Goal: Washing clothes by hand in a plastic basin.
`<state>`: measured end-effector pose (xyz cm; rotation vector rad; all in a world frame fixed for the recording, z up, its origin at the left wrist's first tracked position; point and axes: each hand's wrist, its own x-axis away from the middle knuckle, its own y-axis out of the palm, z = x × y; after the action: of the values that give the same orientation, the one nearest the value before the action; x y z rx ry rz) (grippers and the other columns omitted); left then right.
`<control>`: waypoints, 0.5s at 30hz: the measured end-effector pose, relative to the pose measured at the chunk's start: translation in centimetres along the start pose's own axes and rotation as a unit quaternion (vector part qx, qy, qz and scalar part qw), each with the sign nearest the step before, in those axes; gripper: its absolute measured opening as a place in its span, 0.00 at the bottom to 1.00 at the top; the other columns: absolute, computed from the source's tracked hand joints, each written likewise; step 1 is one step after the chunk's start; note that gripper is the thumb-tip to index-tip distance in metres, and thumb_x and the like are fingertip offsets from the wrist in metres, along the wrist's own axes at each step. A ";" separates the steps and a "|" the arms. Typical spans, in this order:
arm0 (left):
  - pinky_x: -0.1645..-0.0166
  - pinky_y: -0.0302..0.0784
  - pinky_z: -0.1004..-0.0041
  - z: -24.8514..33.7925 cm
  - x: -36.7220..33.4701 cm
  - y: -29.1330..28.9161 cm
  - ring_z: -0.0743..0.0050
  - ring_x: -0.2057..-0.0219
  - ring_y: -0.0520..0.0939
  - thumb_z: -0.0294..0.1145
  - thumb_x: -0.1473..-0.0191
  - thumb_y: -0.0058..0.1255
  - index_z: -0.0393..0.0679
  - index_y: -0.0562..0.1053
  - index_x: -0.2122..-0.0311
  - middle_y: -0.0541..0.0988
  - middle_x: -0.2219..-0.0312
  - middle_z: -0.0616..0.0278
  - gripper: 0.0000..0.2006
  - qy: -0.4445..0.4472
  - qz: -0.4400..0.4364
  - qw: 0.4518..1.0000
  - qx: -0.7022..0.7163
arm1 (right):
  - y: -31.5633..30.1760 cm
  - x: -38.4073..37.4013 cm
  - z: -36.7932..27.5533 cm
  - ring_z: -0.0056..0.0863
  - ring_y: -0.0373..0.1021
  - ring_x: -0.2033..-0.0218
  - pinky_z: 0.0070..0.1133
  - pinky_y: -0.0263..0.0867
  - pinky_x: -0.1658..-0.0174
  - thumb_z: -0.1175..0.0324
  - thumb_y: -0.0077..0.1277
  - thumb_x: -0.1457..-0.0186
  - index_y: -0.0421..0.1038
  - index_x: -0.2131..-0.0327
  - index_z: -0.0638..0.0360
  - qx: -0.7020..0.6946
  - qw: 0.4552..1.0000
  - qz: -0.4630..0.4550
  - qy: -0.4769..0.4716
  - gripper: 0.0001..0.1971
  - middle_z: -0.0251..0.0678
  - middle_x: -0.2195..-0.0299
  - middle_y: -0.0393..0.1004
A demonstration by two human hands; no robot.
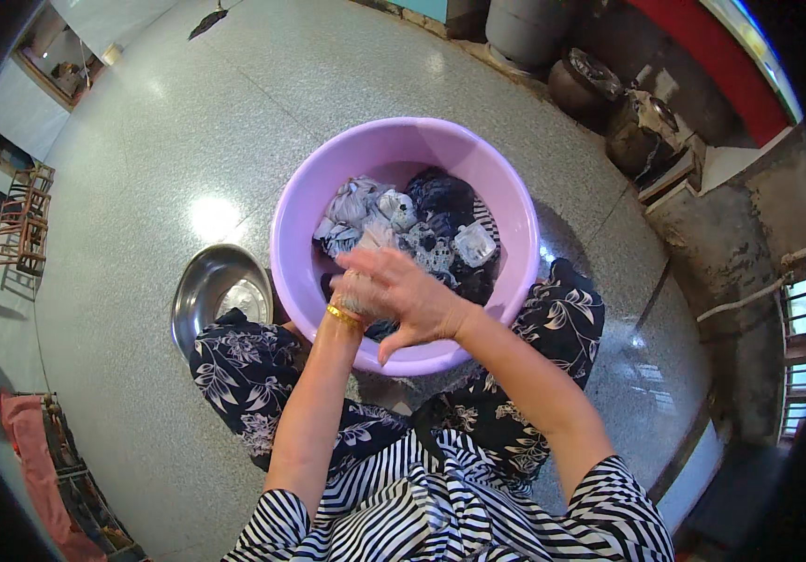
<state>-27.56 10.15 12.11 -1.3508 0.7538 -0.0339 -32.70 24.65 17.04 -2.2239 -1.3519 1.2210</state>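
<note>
there, in the middle of the view, a lilac plastic basin on a speckled grey terrazzo floor, holding a wet heap of laundry in dark blue, white and grey prints. over its near rim, the right hand laid across, fingers loosely spread and pointing left, thumb hanging down toward the rim. beneath it, the left hand mostly hidden, wet or soapy, apparently closed on a bit of cloth, though hard to tell which piece; a gold bangle on that wrist. just left of the basin, touching or nearly so, a shallow steel bowl. around the near side of the basin, knees in dark floral trousers, and below them a black-and-white striped top. farther out, glossy floor with bright glare spots, dark round pots against the far wall on the right, a grey barrel beside them, a rough concrete wall at right, wooden stools far left, pinkish cloth on a rack at lower left.
</note>
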 end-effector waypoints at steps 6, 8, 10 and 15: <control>0.60 0.70 0.67 0.7 -0.7 0.0 0.65 0.66 0.73 0.36 0.53 0.47 0.38 0.66 0.63 0.72 0.69 0.56 0.14 -0.245 0.196 0.834 0.454 | 2.2 1.2 0.1 0.36 0.60 0.57 0.31 0.55 0.55 0.52 0.52 0.65 0.68 0.67 0.55 0.013 0.999 -0.003 -0.041 0.22 0.39 0.62 0.65; 0.59 0.70 0.66 1.0 -0.7 -0.1 0.65 0.65 0.73 0.37 0.52 0.47 0.39 0.66 0.63 0.72 0.69 0.56 0.14 -0.316 0.245 0.712 0.578 | 2.7 1.4 0.1 0.35 0.63 0.61 0.28 0.57 0.58 0.56 0.53 0.64 0.68 0.70 0.55 -0.024 0.999 -0.008 -0.029 0.17 0.36 0.68 0.66; 0.58 0.69 0.65 1.2 -0.7 -0.1 0.65 0.64 0.73 0.38 0.52 0.46 0.39 0.67 0.63 0.72 0.69 0.57 0.14 -0.376 0.285 0.563 0.679 | 2.9 1.2 -0.1 0.32 0.63 0.69 0.24 0.60 0.64 0.66 0.54 0.64 0.68 0.74 0.56 0.003 0.995 0.089 -0.046 0.10 0.34 0.75 0.64; 0.56 0.68 0.63 2.0 -1.6 -0.7 0.66 0.62 0.72 0.40 0.51 0.46 0.40 0.67 0.64 0.72 0.69 0.59 0.14 -0.466 0.335 0.108 0.812 | 2.8 1.0 0.4 0.32 0.61 0.74 0.24 0.61 0.65 0.75 0.51 0.61 0.68 0.71 0.56 -0.028 0.971 0.236 -0.030 0.09 0.35 0.77 0.61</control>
<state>-27.48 12.37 13.51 1.3654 -0.2306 0.5404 -31.11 23.89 14.57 -2.6655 -0.9056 1.4186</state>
